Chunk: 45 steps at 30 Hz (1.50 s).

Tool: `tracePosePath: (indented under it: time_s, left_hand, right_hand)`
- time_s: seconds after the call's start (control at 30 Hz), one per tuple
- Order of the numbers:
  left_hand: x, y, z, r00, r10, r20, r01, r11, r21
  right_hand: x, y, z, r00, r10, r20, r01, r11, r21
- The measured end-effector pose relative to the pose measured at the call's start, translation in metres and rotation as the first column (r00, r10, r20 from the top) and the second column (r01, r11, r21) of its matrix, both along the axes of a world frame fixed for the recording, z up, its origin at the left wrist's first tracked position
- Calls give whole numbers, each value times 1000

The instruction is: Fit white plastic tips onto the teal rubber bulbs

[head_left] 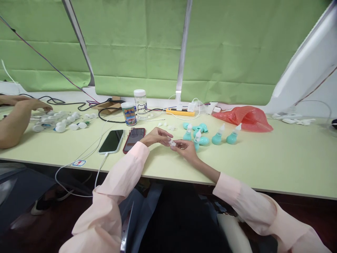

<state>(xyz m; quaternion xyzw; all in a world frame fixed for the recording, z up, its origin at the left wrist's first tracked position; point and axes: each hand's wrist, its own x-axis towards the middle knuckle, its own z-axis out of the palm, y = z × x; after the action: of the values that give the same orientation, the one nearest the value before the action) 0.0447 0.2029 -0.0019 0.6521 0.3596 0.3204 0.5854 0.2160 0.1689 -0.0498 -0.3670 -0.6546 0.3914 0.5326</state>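
Note:
My left hand [157, 137] is closed, pinching a small white plastic piece [172, 143] between thumb and fingertips. From the other side, the fingertips of my right hand [186, 149] are closed on the same piece; its exact shape is too small to make out. Just beyond my right hand stand several teal squeeze bulbs with white nozzles, among them one bulb [217, 138] and another bulb [231, 137] at the right. Loose teal bulbs without nozzles [203, 141] lie beside them. A few small white pieces [171, 128] rest on the table behind my left hand.
Left of my hands lie a charging phone [111, 142] and a red-cased phone [134, 140]. Behind them stand a printed cup [129, 115] and a clear bottle [141, 105]. A power strip [180, 112] and red plastic bag [244, 118] sit farther back. Another person's arm [15, 121] reaches among white-ended parts.

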Motion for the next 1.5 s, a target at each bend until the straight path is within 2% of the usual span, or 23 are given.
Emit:
tracePosePath:
  time_s: [0.17, 0.43, 0.73, 0.93, 1.17, 1.33, 1.5]
  left_hand:
    - [1, -2, 1, 1000, -21, -1, 21, 1000, 0]
    - [3, -4, 2, 999, -28, -25, 28, 999, -16]
    - [1, 1, -5, 995, -63, 74, 70, 992, -103]
    - [1, 1, -5, 996, -72, 52, 78, 990, -122]
    - [2, 1, -8, 996, -54, 73, 58, 997, -52]
    - [5, 0, -7, 993, -97, 62, 98, 995, -15]
    - [4, 1, -7, 995, -89, 37, 88, 996, 31]
  right_hand:
    - [0, -3, -2, 998, -48, 48, 45, 997, 56]
    - [0, -5, -1, 999, -15, 41, 14, 999, 31]
    - [0, -5, -2, 996, -71, 61, 66, 994, 85]
    - [0, -6, -1, 996, -64, 58, 58, 993, 102]
    - [0, -6, -2, 995, -76, 67, 68, 992, 109]
    - [0, -7, 0, 993, -91, 73, 82, 991, 110]
    - [0, -9, -2, 983, -130, 126, 104, 975, 196]
